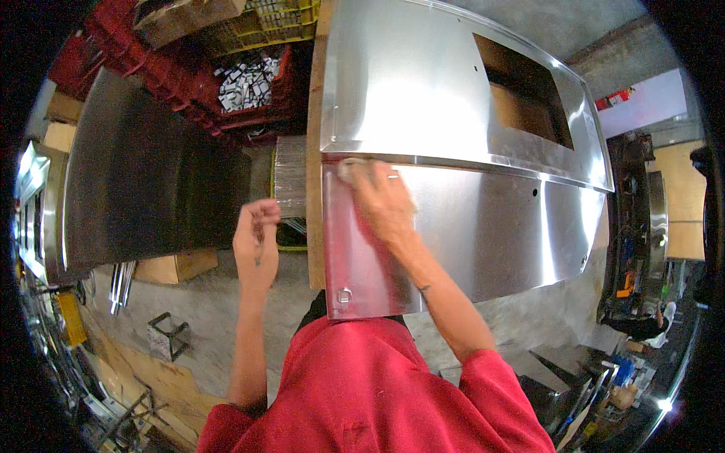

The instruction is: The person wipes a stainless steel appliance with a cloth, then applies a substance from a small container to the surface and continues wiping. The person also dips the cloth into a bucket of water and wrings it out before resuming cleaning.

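Note:
A large panel of shiny sheet metal [483, 219] lies in front of me, a raised fold crossing it. My right hand [384, 198] presses down near the panel's left edge, just below the fold. Under its fingertips is a small pale wad [349, 169], blurred; I cannot tell what it is made of. Left of the panel, my left hand [257, 238] hangs in the air, touching nothing, with its fingers loosely curled and nothing showing in them. A small squarish fitting or cutout [344, 295] marks the panel's near left corner.
A wooden board [316, 249] runs along the panel's left edge. Beyond the left hand are a dark metal sheet [151, 174] and a red crate [282, 90] of small metal parts. A rectangular opening [525, 90] pierces the far section. A person [649, 325] is far right.

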`<state>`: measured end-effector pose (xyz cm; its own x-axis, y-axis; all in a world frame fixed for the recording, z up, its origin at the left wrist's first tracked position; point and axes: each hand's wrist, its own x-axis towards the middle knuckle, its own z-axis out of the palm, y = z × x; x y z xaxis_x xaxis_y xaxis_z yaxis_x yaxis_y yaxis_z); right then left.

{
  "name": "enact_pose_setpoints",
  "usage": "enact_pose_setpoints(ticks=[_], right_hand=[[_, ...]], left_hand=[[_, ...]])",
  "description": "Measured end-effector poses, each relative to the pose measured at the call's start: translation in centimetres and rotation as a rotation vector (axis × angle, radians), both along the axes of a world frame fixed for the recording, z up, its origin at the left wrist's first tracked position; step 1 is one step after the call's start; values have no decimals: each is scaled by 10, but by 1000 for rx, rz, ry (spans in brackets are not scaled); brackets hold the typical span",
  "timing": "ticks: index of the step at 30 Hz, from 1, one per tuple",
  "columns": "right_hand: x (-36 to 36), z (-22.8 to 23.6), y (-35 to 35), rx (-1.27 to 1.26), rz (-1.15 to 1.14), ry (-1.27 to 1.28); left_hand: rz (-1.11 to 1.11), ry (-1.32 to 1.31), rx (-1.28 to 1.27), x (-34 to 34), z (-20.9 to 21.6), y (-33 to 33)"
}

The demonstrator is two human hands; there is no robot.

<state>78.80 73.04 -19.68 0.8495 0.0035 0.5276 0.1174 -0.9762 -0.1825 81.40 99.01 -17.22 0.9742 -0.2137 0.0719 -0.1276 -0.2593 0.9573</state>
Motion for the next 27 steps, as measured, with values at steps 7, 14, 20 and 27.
enact_pose_setpoints(ticks=[7,14,20,27], right_hand=[[-1,-1,-20,-49,101,-27],[-90,20,-182,-164,-166,-76],[-77,3,-149,-36,-232,-98],[-101,18,-204,-168,-178,-39]], left_hand=[[-97,-647,162,88,69,-145],[-173,-868,407,113,44,-202],[-116,-855,519,111,32,-216],[-97,-775,636,105,39,-209]])
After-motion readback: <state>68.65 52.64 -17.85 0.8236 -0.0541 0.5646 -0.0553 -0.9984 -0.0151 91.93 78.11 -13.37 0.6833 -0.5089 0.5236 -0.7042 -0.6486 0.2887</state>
